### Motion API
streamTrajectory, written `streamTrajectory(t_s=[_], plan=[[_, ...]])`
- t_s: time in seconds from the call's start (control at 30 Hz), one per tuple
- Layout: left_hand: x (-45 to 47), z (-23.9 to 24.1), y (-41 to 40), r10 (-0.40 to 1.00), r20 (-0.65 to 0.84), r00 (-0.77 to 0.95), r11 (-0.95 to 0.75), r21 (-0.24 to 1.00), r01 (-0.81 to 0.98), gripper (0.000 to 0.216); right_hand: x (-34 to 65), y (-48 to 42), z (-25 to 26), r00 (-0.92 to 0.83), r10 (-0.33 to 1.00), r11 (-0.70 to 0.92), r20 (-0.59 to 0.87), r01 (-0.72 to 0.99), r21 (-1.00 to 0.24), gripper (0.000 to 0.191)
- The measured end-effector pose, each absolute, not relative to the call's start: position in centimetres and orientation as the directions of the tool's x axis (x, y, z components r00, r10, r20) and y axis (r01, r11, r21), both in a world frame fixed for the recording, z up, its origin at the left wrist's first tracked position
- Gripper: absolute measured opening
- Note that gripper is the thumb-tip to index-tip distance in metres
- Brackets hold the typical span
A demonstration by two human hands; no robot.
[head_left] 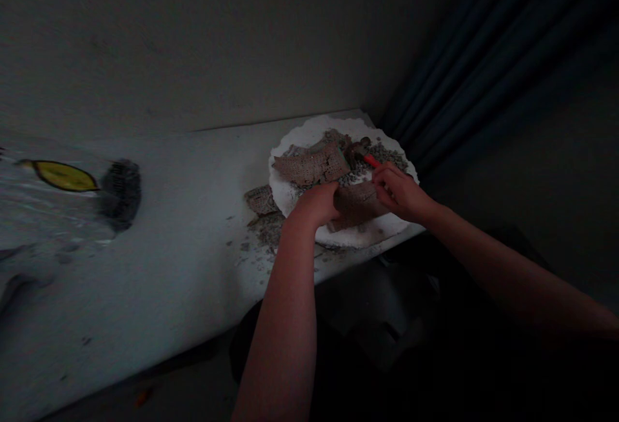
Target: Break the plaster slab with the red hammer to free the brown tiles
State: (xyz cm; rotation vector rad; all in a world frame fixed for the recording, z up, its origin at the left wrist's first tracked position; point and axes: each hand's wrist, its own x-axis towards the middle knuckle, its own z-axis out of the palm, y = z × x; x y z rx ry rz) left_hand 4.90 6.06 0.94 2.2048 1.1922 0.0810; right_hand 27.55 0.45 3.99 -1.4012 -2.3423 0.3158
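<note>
Both hands over white scalloped tray [316,126], right part of worktop [184,248].
Left hand [316,206]: grip clamped on brown textured piece [358,206], near side of tray. Right hand [401,193]: grip closed round red-handled tool [371,160], head pointing far-left beside grey gravel [385,155].

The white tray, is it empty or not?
Not empty: brown textured pieces and little grey bits lie on the white tray.

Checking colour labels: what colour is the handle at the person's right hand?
Red; the handle at the right hand shows best in the head view.
</note>
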Motion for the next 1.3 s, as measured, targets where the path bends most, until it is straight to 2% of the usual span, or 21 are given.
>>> streamTrajectory(t_s=[0.07,0.13,0.23,0.3,0.43,0.5,0.6,0.73,0.93,1.3], plan=[[4.9,0.9,6.1,0.77,-0.23,0.596,-0.387,0.575,0.721,0.047,26.2,-2.4,3.9,-0.438,0.887,0.452,0.147,0.757,-0.472,0.006],[4.9,0.9,6.2,0.765,-0.228,0.603,-0.377,0.6,0.706,0.044,24.0,-5.4,2.6,-0.54,0.841,0.46,0.012,0.704,-0.542,0.009],[4.8,0.9,6.2,0.763,-0.23,0.604,-0.373,0.607,0.702,0.041,20.6,-8.2,-0.8,-0.602,0.787,0.435,-0.135,0.697,-0.57,0.012],[4.8,0.9,6.1,0.765,-0.226,0.603,-0.376,0.604,0.703,0.04,19.2,-8.6,-2.5,-0.468,0.874,0.309,-0.128,0.74,-0.598,0.016],[4.7,0.7,6.0,0.762,-0.213,0.611,-0.383,0.612,0.692,0.04,20.1,-6.4,-2.4,-0.128,0.992,0.101,0.007,0.747,-0.657,0.025],[4.7,0.7,6.0,0.762,-0.22,0.61,-0.382,0.607,0.697,0.036,22.2,-4.5,-1.3,-0.025,0.996,0.075,0.086,0.763,-0.642,0.022],[4.9,0.7,6.2,0.762,-0.228,0.606,-0.38,0.599,0.705,0.033,25.5,-1.3,-0.2,-0.078,0.989,0.134,0.125,0.827,-0.546,0.009],[4.9,0.9,6.1,0.768,-0.22,0.602,-0.382,0.597,0.706,0.036,27.7,2.2,0.3,-0.285,0.958,0.247,-0.03,0.877,-0.412,0.003],[4.8,1.1,5.9,0.765,-0.225,0.604,-0.375,0.606,0.701,0.035,27.6,4.1,1.1,-0.331,0.911,0.214,-0.247,0.89,-0.402,0.001],[4.8,1.1,5.9,0.766,-0.228,0.6,-0.368,0.609,0.702,0.036,27.4,4.7,1.4,-0.353,0.886,0.234,-0.3,0.9,-0.369,0.005]])
